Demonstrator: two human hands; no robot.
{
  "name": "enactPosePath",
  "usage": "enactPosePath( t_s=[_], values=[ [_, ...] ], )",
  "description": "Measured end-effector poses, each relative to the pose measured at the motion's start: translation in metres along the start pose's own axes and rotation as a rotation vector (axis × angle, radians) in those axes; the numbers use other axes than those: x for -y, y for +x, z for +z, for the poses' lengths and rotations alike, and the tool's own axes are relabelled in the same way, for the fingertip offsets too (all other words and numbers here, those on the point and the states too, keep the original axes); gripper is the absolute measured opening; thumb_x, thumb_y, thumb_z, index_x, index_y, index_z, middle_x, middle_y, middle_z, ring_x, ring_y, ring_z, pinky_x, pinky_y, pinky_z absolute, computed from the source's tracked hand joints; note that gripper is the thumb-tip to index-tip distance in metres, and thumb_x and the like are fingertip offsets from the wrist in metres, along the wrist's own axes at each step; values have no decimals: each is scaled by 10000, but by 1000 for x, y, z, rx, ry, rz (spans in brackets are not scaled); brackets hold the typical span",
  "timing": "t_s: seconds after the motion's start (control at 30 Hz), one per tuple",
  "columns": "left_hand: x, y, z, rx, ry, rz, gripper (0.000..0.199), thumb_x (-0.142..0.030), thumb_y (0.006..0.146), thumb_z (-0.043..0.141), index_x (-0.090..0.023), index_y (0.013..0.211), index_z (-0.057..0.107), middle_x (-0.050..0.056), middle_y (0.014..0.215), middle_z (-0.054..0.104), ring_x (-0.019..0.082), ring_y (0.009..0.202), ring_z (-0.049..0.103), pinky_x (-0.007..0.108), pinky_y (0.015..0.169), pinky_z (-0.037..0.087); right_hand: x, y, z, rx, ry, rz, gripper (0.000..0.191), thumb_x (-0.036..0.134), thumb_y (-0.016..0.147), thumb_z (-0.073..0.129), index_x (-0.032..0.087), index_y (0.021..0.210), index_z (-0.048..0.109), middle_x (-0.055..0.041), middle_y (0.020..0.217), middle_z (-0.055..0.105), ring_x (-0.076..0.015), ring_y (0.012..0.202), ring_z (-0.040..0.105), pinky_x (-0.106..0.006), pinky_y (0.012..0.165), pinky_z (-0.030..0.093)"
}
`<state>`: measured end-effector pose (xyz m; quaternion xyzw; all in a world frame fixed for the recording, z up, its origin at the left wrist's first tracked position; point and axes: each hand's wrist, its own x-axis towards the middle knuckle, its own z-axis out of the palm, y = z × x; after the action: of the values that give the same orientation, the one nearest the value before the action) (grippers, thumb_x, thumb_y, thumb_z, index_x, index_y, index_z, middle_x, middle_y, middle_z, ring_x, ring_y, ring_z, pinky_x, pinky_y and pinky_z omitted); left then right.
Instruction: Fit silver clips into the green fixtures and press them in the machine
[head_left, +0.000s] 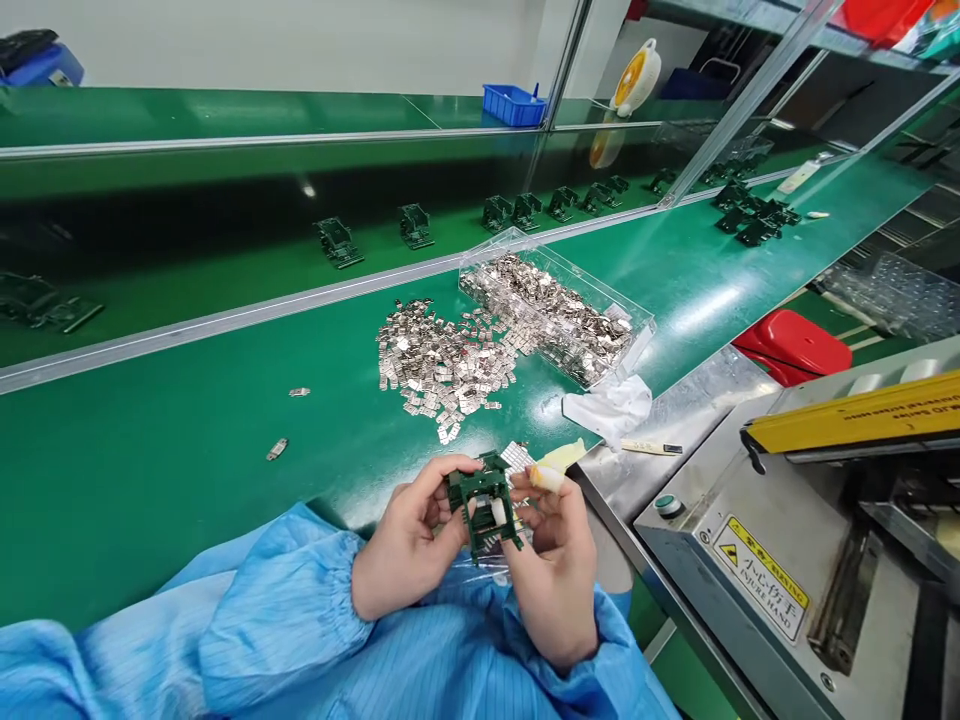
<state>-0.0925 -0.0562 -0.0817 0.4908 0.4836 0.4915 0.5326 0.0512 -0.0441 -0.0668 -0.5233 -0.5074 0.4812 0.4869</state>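
Note:
Between both hands, just above my lap, is a dark green plastic frame-like part [480,500] with an open middle. My left hand [412,540] grips its left side, thumb in front and index finger along the top. On the right side, my right hand [555,560] holds it too, with a white covering on one finger. Beyond the hands, a heap of small flat metal pieces [442,360] lies on the green bench [225,500]. Behind the heap, a clear plastic box [641,340] is full of the same pieces. Two loose metal pieces [277,449] lie further left.
A machine with a warning label [761,578] and a yellow bar [862,415] stands close on my right. A crumpled white cloth [611,408] lies beside the box. More dark green parts [754,215] sit at the far right. A blue tray [514,105] stands at the back.

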Motion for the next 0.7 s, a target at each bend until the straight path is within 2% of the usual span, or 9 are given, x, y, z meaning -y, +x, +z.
enactPosePath(
  t_s=[0.13, 0.37, 0.47, 0.6, 0.7],
  values=[
    [2, -2, 1, 6, 23, -29, 281, -319, 886, 585, -243, 1154, 548, 5, 681, 584, 175, 669, 618, 253, 610, 528, 0, 3, 3, 56, 160, 74, 255, 177, 747, 684, 229, 947, 534, -10, 842, 639, -148, 715, 630, -240, 608, 548],
    [-1, -5, 3, -40, 89, -33, 277, -213, 826, 601, -253, 1099, 572, -3, 752, 611, 140, 611, 574, 230, 550, 484, -10, -1, 6, 39, 252, 166, 294, 181, 687, 733, 234, 871, 510, 29, 752, 584, -128, 652, 580, -229, 582, 526],
    [-1, -9, 5, -13, 107, -46, 276, -195, 819, 593, -250, 1089, 575, -26, 688, 567, 132, 596, 546, 220, 545, 469, -13, -7, 4, 21, 265, 190, 297, 201, 692, 744, 233, 866, 506, 30, 751, 584, -127, 656, 576, -230, 602, 515],
    [4, -16, 9, 56, 157, -47, 313, -176, 796, 612, -243, 1099, 570, -26, 696, 574, 128, 589, 544, 214, 535, 464, -16, -19, -4, 15, 296, 183, 279, 250, 716, 755, 232, 853, 512, 21, 752, 595, -135, 669, 584, -237, 624, 516],
    [4, -15, 12, 79, 143, -32, 297, -200, 812, 624, -232, 1100, 562, -9, 777, 611, 118, 599, 556, 210, 540, 481, -27, -27, -20, -18, 272, 147, 253, 338, 751, 744, 220, 886, 565, -8, 792, 627, -158, 721, 606, -260, 662, 530]
  ],
)
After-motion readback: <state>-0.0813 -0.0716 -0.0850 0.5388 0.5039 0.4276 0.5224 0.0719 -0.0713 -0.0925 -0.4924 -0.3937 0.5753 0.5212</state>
